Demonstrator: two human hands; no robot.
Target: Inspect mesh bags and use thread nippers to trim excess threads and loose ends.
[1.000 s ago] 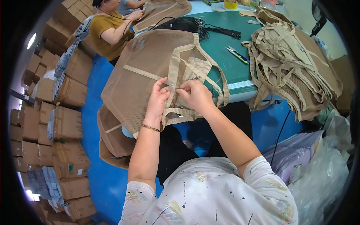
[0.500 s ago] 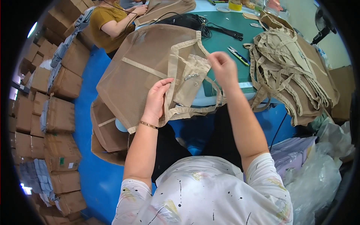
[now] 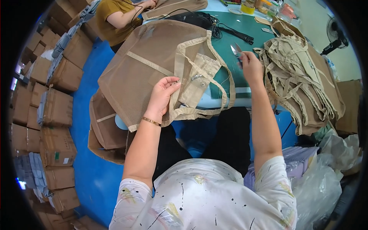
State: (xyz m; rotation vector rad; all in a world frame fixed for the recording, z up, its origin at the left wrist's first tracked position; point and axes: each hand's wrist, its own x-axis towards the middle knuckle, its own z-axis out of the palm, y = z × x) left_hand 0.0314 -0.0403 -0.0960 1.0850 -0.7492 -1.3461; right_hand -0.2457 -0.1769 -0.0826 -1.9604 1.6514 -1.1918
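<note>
A tan mesh bag (image 3: 134, 76) with beige trim and long straps lies spread at the table's near edge, with a fabric pocket (image 3: 193, 94) carrying metal fittings. My left hand (image 3: 165, 96) grips the bag beside that trim, fingers curled round it. Up on the green mat, my right hand (image 3: 250, 67) is closed on scissors (image 3: 235, 50), their blades pointing away from me. To its right, a thick pile of tan bags (image 3: 295, 76) with tangled straps is stacked on the table.
A person in mustard (image 3: 109, 17) works at upper left. Black coiled cables (image 3: 216, 30), jars and tape (image 3: 247, 8) lie toward the back. A black fan (image 3: 333, 34) stands right, plastic sheeting (image 3: 314, 191) below it. Cartons (image 3: 61, 107) line the left; a box (image 3: 99, 151) holds more mesh.
My right hand left the bag trim, moved up and right to the mat and took hold of the scissors lying there. My left hand stays on the bag.
</note>
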